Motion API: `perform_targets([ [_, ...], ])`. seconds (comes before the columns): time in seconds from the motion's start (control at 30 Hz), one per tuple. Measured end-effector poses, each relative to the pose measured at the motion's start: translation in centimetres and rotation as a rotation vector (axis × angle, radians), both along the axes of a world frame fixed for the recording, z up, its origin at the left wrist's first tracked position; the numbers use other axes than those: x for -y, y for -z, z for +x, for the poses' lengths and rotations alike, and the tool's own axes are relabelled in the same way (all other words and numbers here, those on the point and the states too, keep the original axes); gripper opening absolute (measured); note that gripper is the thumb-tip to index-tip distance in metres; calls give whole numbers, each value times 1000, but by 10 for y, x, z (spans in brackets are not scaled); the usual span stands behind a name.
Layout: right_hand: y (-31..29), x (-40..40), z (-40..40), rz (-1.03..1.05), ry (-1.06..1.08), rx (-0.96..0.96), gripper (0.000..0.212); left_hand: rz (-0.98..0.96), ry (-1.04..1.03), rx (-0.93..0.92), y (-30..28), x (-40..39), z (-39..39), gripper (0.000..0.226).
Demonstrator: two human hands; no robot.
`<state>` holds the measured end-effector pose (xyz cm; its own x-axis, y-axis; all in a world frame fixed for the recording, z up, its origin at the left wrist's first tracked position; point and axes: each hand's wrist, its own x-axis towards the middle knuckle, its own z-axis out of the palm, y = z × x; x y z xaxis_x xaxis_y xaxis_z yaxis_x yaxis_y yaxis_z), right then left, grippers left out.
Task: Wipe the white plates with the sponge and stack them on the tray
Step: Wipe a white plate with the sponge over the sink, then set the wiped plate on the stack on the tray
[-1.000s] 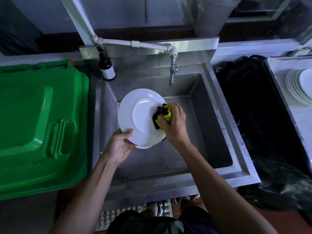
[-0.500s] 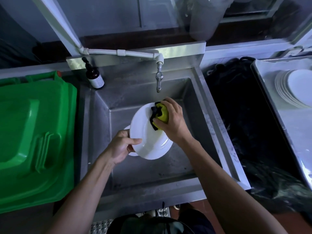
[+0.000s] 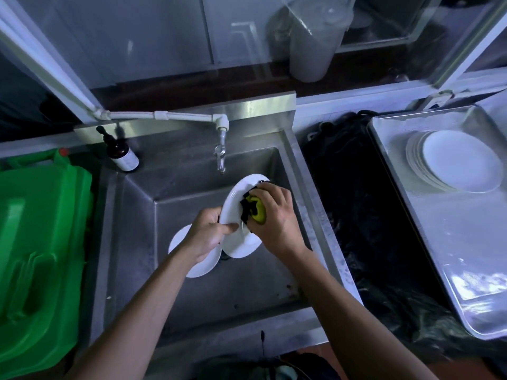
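Over the steel sink (image 3: 131,242), a tilted white plate (image 3: 236,212) is gripped at its rim by the left hand (image 3: 208,234). A yellow-and-black sponge (image 3: 255,212) is clutched in the right hand (image 3: 277,220) and pressed against it. Another plate (image 3: 204,266) lies beneath. Farther right, stacked plates (image 3: 455,160) are held on the tray (image 3: 450,259).

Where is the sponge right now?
In the head view the sponge is gripped in the right hand, pressed against the tilted white plate over the sink, below the tap.
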<state>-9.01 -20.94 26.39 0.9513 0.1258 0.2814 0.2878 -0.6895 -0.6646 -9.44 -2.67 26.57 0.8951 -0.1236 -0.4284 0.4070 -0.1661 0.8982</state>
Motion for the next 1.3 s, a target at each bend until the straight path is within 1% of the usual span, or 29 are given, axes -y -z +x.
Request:
perform_targets([
  [0.07,-1,22,2,-26,22,12,56,88,-6,39,-3,19,11,16],
  [0.1,-2,33,3,-38,31,19,56,140,-5,67,-5,28,17,16],
  [0.23,-7,85,2,-83,70,25,51,341,67,231,-22,71,43,32],
  [0.27,-9,98,2,-92,80,16,51,386,93,278,-27,83,50,34],
  [0.37,-15,138,1,-104,125,8,52,536,193,394,-43,123,70,22],
  [0.5,-20,192,-2,-107,206,26,51,721,364,588,-62,189,91,33],
  [0.57,-21,219,-4,-104,247,29,51,775,450,679,-70,225,101,24],
  [0.6,-21,233,-5,-100,264,28,51,797,480,739,-73,242,106,18],
  [0.63,-22,245,-6,-94,279,27,51,807,493,809,-76,260,111,21],
  [0.7,-23,268,-8,-69,314,21,51,818,520,920,-80,296,120,41],
  [0.83,-22,308,-12,-39,391,17,51,850,655,913,-79,372,140,57],
  [0.9,-21,325,-14,-26,419,20,50,889,714,976,-74,408,146,60],
  [1.0,-18,345,-17,-4,456,19,49,888,802,1038,-63,452,152,60],
  [1.07,-14,357,-20,11,493,9,47,929,848,1064,-54,475,156,57],
  [1.2,-3,379,-25,35,555,-30,46,980,857,1120,-34,508,157,54],
  [1.3,4,390,-29,52,599,-38,46,1016,845,1199,-21,522,155,45],
])
